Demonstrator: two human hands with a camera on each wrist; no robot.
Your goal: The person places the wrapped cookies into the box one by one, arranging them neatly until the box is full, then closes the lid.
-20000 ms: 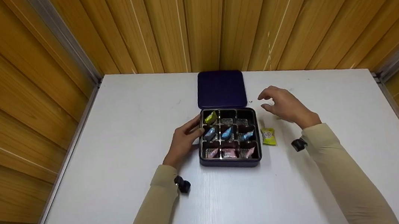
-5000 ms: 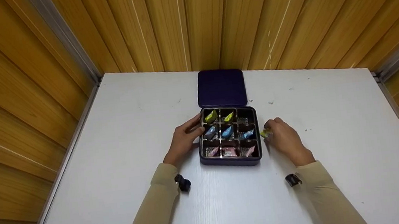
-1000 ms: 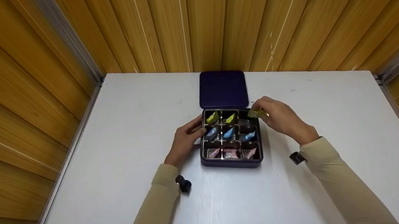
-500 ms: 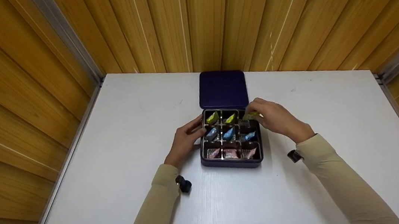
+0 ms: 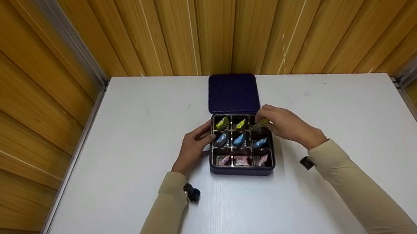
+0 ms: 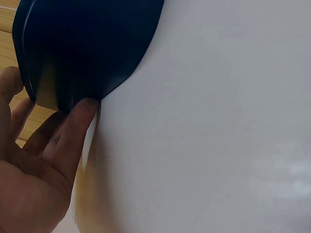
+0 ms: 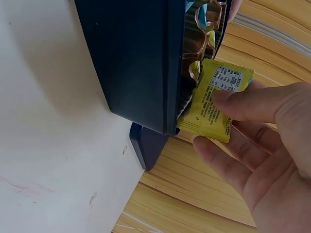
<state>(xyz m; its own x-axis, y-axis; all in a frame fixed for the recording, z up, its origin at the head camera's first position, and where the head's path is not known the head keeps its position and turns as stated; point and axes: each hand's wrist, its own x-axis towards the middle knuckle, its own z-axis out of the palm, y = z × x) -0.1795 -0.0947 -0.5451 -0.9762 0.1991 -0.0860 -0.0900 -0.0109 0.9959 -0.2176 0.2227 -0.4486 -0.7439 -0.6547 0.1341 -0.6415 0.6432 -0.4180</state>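
Note:
A dark blue tin box (image 5: 243, 172) with a nine-compartment insert stands mid-table. My left hand (image 5: 192, 148) holds its left side, thumb at the rim; in the left wrist view the fingers (image 6: 77, 121) press against its wall. My right hand (image 5: 288, 125) pinches a yellow wrapped candy (image 7: 216, 97) between thumb and fingers, over the back right compartment. Two yellow-green candies (image 5: 222, 123) lie in the rest of the back row. Blue candies (image 5: 239, 140) fill the middle row, and pink candies (image 5: 241, 160) the front row.
The tin's dark blue lid (image 5: 233, 92) lies flat directly behind the box. Under both is a white table (image 5: 145, 112), bounded by wood-look panel walls (image 5: 213, 22) at the back and sides. Each sleeve carries a small black wrist camera (image 5: 192, 192).
Over 20 seconds, a yellow candy has come into the back middle compartment. The right hand has picked up another from beside the box and lowered it toward the back right compartment. The left hand stays put.

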